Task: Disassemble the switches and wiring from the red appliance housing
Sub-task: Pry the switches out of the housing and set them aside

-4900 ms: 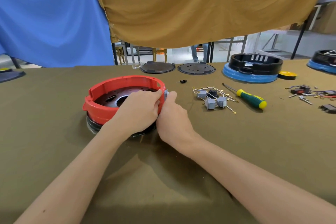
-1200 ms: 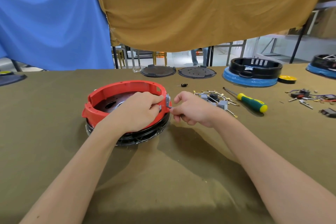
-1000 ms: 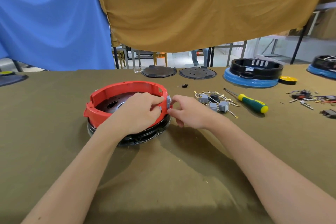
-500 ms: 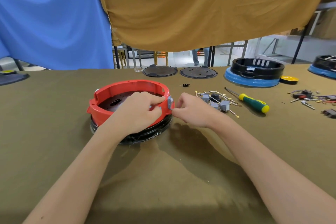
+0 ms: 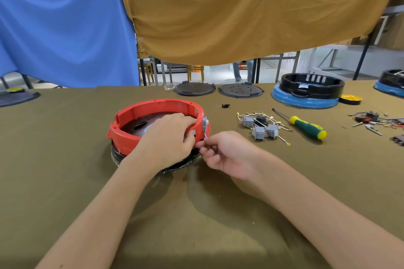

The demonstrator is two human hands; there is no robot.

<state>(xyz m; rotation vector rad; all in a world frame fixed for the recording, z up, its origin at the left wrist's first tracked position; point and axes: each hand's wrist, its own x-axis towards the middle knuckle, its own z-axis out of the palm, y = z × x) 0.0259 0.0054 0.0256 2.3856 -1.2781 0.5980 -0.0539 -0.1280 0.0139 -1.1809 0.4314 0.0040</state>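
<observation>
Your worktop (image 5: 65, 181) carries the red housing (image 5: 153, 105) just left of centre, sitting on a dark round base, with your two hands meeting at its right-hand wall. Your left hand (image 5: 168, 137) is curled over the rim there, thumb inside and fingers outside, gripping the housing to steady it. Your right hand (image 5: 227, 153) is closed in a pinch on what looks like a thin wire or terminal just below the grey switch (image 5: 204, 125) that sticks out of the wall (the exact contact is too small to make out).

You seem to be partway through: a pile of freed switches and wires (image 5: 261, 126) already lies to the right, near the screwdriver (image 5: 306, 129). The step in hand is freeing this switch. Next, probably pull outward while your left hand pushes from inside, gently, so the clips release without cracking the plastic.
</observation>
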